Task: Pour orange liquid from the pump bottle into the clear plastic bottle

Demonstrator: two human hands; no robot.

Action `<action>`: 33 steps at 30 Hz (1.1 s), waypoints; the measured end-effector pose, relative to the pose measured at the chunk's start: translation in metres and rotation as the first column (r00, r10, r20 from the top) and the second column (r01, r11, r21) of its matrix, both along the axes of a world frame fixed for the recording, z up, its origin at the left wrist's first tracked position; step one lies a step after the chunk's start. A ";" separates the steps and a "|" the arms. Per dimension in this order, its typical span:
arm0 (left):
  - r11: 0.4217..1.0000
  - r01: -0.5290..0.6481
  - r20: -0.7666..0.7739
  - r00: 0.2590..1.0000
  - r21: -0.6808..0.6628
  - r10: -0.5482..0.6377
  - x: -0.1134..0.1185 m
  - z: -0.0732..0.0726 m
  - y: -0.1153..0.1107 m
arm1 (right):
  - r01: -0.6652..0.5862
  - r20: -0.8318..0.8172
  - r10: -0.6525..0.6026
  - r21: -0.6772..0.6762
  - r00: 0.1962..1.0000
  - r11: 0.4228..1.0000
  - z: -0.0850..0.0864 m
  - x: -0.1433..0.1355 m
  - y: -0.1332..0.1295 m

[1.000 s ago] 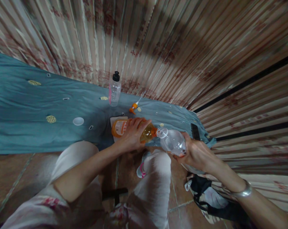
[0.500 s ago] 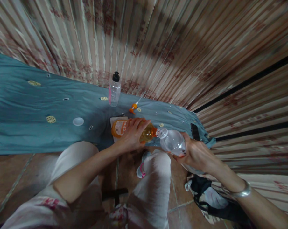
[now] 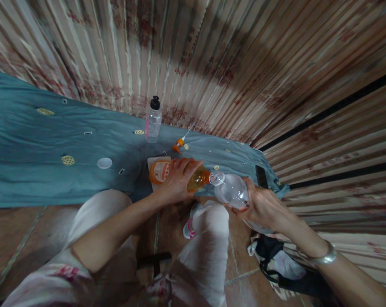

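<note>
My left hand (image 3: 180, 179) is wrapped round an orange bottle (image 3: 197, 178) with a label, tilted on its side with its neck pointing right. The orange neck meets the open mouth of a clear bottle (image 3: 229, 189). Fingers of my right hand (image 3: 255, 202) are closed round the far end of that clear bottle, which slants down to the right. An orange pump top (image 3: 179, 145) with a thin tube lies on the teal cloth beyond my left hand. A light square item (image 3: 151, 162) shows partly beneath the orange bottle.
Beyond my hands a clear bottle with a black cap (image 3: 153, 121) stands on the teal cloth (image 3: 23, 145). A round white lid (image 3: 105, 163) lies left, a dark phone-like object (image 3: 261, 176) right. Pleated curtains (image 3: 180, 51) hang behind. A dark bag (image 3: 285, 266) rests at lower right.
</note>
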State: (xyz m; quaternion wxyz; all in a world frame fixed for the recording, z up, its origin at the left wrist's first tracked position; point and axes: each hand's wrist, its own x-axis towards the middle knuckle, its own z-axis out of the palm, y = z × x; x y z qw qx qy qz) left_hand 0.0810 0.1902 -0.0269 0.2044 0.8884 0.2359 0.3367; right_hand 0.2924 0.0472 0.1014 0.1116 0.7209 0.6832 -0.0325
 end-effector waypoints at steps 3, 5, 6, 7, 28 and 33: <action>1.000 0.000 0.008 1.000 0.007 0.000 0.000 0.000 0.000 | -0.003 0.003 0.003 -0.001 1.000 1.000 0.000 -0.001 0.001; 1.000 0.001 0.015 1.000 0.012 -0.002 0.000 0.000 0.000 | -0.002 0.004 0.002 -0.001 1.000 1.000 0.000 -0.001 0.001; 1.000 0.002 0.016 1.000 0.012 -0.002 0.000 0.000 0.000 | -0.002 0.005 0.002 -0.001 1.000 1.000 0.000 -0.001 0.002; 1.000 0.003 0.017 1.000 0.011 -0.003 0.000 0.000 0.000 | -0.001 0.008 0.001 0.003 1.000 1.000 0.000 -0.001 0.002; 1.000 0.009 0.020 1.000 -0.001 -0.009 0.000 0.001 0.001 | -0.018 -0.007 0.018 0.010 1.000 1.000 -0.001 0.000 0.002; 1.000 0.008 0.022 1.000 -0.022 -0.007 0.000 0.001 0.001 | 0.010 -0.001 -0.010 -0.018 1.000 1.000 0.002 -0.002 0.003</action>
